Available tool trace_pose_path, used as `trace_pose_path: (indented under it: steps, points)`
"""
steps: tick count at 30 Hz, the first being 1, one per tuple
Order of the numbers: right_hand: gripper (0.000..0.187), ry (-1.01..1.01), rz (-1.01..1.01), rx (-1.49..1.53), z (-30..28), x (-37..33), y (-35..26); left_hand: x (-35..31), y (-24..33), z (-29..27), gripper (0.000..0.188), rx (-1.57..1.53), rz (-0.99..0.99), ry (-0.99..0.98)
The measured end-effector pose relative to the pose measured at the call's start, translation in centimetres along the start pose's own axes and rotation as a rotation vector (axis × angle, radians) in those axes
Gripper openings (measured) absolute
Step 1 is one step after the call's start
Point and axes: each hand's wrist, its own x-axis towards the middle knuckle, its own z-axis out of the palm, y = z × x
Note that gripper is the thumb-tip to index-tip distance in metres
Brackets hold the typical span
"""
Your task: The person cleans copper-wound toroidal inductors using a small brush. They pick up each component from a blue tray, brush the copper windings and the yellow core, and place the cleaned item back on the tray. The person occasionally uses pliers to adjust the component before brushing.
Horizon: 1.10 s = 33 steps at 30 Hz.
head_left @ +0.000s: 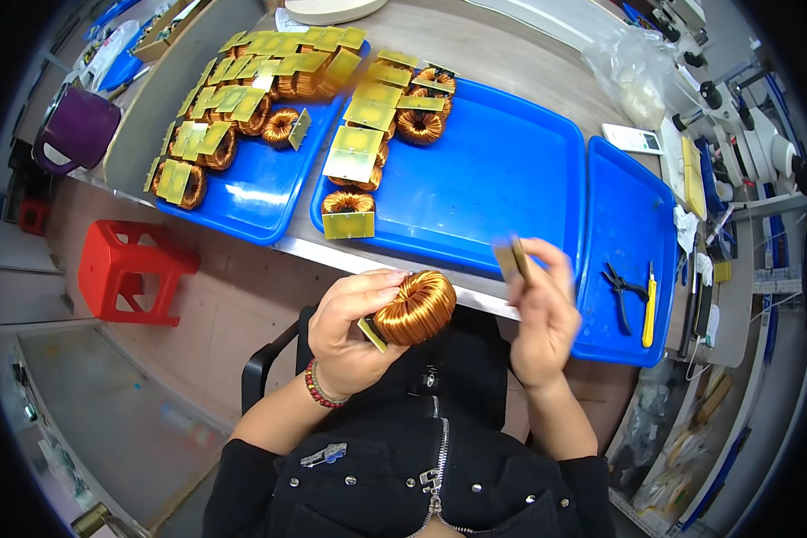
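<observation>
Head view, centre: the left hand (342,334) grips a shiny copper-wire ring coil (417,308), seemingly steadying it, while rightward the right hand (545,321) pinches a blurred, flat brownish piece (511,261).

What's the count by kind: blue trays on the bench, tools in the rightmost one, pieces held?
Blue trays: 3
Pliers: 1
Yellow tool: 1
Coil, in left hand: 1
Flat piece, blurred, in right hand: 1
Total: 7
</observation>
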Motion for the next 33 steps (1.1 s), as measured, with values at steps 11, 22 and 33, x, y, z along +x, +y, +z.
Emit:
trace_pose_path:
  steps: [11, 22, 33]
  points:
    - [0.028, -0.159, -0.490, -0.356, -1.7, 0.9, -1.1, 2.2, 1.5, -0.3, 0.041, 0.037, -0.215, -0.161]
    - [0.057, -0.383, -0.159, -0.391, 1.4, 6.8, 1.0, 11.6, -2.4, 0.2, 0.038, 0.559, 0.097, -0.654]
    - [0.031, -0.324, -0.085, -0.541, 6.7, 11.7, 8.3, 16.8, -7.2, -1.1, 0.036, 0.595, 0.182, -0.524]
